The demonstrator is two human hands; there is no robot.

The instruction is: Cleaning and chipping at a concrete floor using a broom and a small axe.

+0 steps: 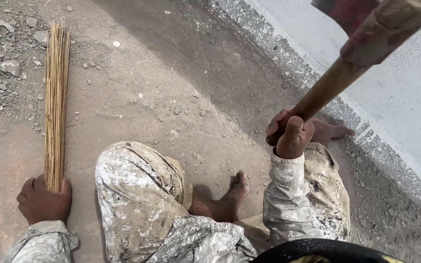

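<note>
The left hand (43, 199) is clenched round the base of a stick broom (56, 104) lying flat on the dusty ground (171, 92); the right hand (291, 134), right of the broom, grips a raised hammer (361, 53); a firm low grip and a strike kept clear of the bare foot (232, 195) seem wise.

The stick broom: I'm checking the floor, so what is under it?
Under the stick broom lies dusty grey ground, with loose stones beside its tip. The left hand grips its lower end, covering that part. The strip directly beneath the bristles is hidden.
</note>
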